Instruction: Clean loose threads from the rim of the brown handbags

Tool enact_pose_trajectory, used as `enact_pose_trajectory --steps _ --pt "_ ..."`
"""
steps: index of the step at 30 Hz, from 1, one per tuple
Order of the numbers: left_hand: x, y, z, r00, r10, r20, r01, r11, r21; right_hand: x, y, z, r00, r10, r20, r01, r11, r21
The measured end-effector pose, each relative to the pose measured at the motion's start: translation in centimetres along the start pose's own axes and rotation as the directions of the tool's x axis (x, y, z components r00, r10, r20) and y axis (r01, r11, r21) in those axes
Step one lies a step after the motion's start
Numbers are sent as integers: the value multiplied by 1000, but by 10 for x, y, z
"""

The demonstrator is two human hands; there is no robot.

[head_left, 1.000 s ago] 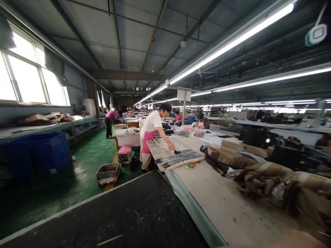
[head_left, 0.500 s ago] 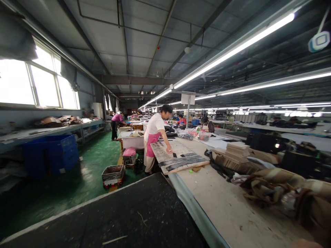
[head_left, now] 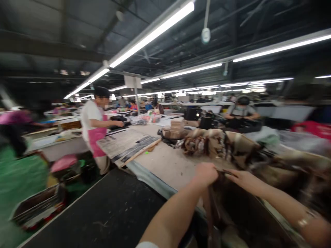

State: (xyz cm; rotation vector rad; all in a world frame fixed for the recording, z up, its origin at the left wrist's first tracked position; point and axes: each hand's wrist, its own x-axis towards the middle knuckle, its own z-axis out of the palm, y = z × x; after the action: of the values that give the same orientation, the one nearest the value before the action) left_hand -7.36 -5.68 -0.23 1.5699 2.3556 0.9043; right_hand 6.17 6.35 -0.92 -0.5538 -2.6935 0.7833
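My left hand [head_left: 206, 174] is closed on the top edge of a dark brown, bag-like piece [head_left: 241, 210] at the lower right. Close beside it, my right hand [head_left: 241, 178] grips the same edge, its fingers on the material. The piece hangs below both hands with a brown strip at its left side; motion blurs it, so its exact kind is unclear. Just beyond the hands, a row of tan and brown bag-like pieces [head_left: 216, 144] with straps lies on the pale table [head_left: 170, 165].
A black-topped surface [head_left: 111, 210] is at front left. A worker in a pink apron [head_left: 97, 139] stands at a marked board [head_left: 126, 143]. A stack of boards [head_left: 177, 125] lies on the table. Another person [head_left: 241, 112] sits at the far right. A crate [head_left: 38, 206] is on the floor.
My view has swung to the right. Both my forearms have come into view, with the hands now on the brown piece. The worker in the apron has straightened and raised a hand off the board.
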Motion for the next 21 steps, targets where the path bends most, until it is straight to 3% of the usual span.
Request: enact_pose_trajectory --steps 2,6,9,13,16,18,21 --pt "2 -7 1 996 -46 -77 23 962 -272 -31 4 -17 986 146 77 -150 988 46" --pt "6 -23 8 999 -36 -4 31 905 -424 -97 3 -28 974 225 31 -222 911 347" --pt "3 -27 13 998 -68 1 57 829 -557 -161 4 -10 953 293 -82 -202 810 551" --pt "-13 -33 19 958 -258 -128 54 599 -799 -226 4 36 895 418 -156 -203 693 692" --pt "-48 -43 29 895 -400 -198 66 559 -827 -244 -5 64 867 460 -190 -250 732 634" --pt "-81 -48 41 890 -430 -149 146 580 -801 -247 -17 75 862 478 -168 -318 769 555" --pt "-128 -48 60 901 -434 -18 276 604 -747 -240 -44 85 911 410 -42 -321 771 550"
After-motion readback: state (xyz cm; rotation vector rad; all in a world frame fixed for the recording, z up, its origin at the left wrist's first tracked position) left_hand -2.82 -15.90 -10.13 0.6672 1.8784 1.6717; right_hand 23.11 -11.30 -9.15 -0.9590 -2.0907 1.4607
